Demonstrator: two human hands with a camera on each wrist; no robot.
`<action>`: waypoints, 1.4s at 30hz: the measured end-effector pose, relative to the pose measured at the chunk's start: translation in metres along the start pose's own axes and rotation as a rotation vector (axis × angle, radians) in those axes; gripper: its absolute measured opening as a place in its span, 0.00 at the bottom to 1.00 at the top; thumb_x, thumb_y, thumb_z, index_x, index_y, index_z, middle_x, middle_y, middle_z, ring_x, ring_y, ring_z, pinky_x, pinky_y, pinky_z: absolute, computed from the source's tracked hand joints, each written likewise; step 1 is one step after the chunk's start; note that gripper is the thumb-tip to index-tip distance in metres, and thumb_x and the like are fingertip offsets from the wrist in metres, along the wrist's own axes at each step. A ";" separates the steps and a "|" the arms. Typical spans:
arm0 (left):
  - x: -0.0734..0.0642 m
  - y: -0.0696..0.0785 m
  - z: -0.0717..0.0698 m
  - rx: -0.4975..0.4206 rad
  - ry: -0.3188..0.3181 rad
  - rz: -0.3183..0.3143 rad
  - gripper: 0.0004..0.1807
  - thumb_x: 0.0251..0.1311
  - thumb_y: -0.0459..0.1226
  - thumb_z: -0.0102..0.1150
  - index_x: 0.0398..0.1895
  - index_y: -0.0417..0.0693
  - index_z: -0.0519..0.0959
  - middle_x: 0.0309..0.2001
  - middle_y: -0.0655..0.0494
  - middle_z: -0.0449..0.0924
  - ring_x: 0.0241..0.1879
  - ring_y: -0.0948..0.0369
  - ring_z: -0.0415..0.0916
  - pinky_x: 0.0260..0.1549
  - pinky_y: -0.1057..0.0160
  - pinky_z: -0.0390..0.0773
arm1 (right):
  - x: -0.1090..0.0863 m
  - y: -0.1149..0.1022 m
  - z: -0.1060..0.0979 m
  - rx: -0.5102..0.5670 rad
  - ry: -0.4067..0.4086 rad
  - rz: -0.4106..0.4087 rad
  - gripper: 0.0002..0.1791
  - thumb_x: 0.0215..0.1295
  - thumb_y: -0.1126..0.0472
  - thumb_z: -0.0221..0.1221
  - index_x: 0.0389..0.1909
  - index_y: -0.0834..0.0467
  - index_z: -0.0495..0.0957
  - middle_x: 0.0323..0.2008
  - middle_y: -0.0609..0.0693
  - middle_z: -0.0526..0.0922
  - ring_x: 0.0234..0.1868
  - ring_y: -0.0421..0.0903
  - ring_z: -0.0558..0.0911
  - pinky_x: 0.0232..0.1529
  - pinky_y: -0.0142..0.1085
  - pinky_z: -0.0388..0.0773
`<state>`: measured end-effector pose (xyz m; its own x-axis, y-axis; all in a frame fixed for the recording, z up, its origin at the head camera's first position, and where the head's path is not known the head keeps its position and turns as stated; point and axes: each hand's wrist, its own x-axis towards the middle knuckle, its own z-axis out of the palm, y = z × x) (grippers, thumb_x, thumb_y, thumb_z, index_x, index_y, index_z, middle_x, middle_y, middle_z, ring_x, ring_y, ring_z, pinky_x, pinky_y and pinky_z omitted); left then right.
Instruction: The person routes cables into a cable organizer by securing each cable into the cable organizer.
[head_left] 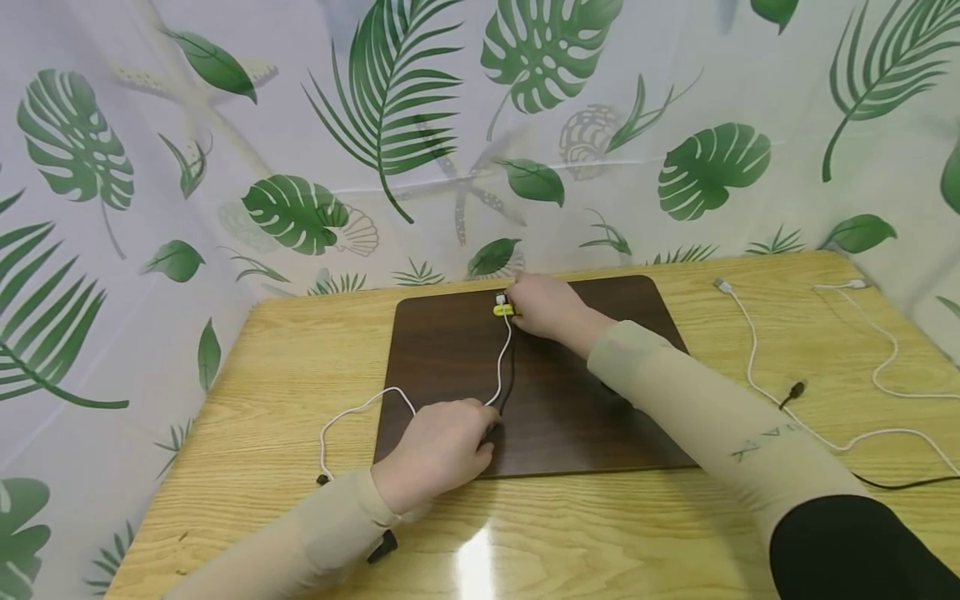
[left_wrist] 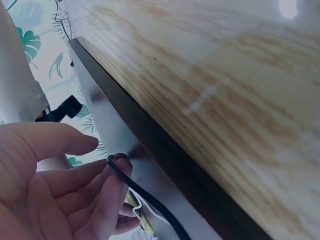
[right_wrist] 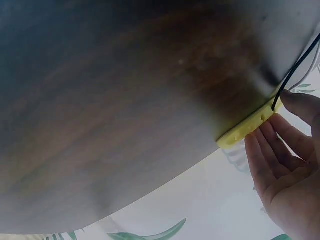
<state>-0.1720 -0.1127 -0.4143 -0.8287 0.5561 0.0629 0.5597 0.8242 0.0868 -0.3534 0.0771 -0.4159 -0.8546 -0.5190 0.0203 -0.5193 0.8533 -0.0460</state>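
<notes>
A yellow cable organizer [right_wrist: 245, 130] sits at the far edge of the dark brown board [head_left: 570, 425]. A white cable [head_left: 500, 367] runs from it toward the person and passes by the left hand. My left hand [head_left: 442, 450], above the board's near left part, holds a thin black cable [left_wrist: 150, 200] at its curled fingertips. At the organizer, my right hand [head_left: 547, 308] has its thumb against the black cable and its fingers at the organizer's outer edge. The cable's far end is mostly hidden by that hand in the head view.
White cables with a plug [head_left: 723, 286] and another plug [head_left: 858, 284] lie on the wooden table [head_left: 300, 358] at the right, near a black plug [head_left: 797, 388]. A black piece [head_left: 382, 547] shows by the left sleeve. Leaf-patterned cloth [head_left: 450, 125] hangs behind.
</notes>
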 end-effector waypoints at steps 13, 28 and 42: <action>-0.001 0.000 0.000 0.003 -0.005 -0.009 0.07 0.63 0.41 0.71 0.42 0.52 0.89 0.35 0.57 0.88 0.31 0.56 0.87 0.25 0.54 0.82 | -0.010 0.000 -0.001 -0.048 0.002 -0.021 0.11 0.71 0.58 0.67 0.47 0.61 0.85 0.46 0.57 0.83 0.45 0.53 0.85 0.46 0.50 0.85; 0.002 -0.001 0.004 -0.008 0.013 0.005 0.07 0.65 0.43 0.71 0.41 0.53 0.89 0.37 0.57 0.88 0.31 0.56 0.87 0.24 0.56 0.81 | -0.022 0.002 -0.001 -0.079 0.009 -0.051 0.08 0.71 0.61 0.65 0.45 0.61 0.84 0.43 0.58 0.82 0.42 0.54 0.82 0.44 0.51 0.83; 0.008 -0.005 0.011 -0.027 0.042 0.003 0.04 0.64 0.41 0.70 0.40 0.54 0.88 0.36 0.57 0.88 0.32 0.54 0.87 0.24 0.55 0.81 | -0.051 -0.003 0.002 -0.084 0.049 -0.085 0.04 0.70 0.61 0.67 0.38 0.58 0.84 0.37 0.55 0.80 0.37 0.52 0.78 0.37 0.47 0.79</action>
<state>-0.1814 -0.1110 -0.4257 -0.8268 0.5528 0.1046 0.5621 0.8193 0.1132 -0.3085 0.1008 -0.4183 -0.8059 -0.5879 0.0697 -0.5865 0.8089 0.0419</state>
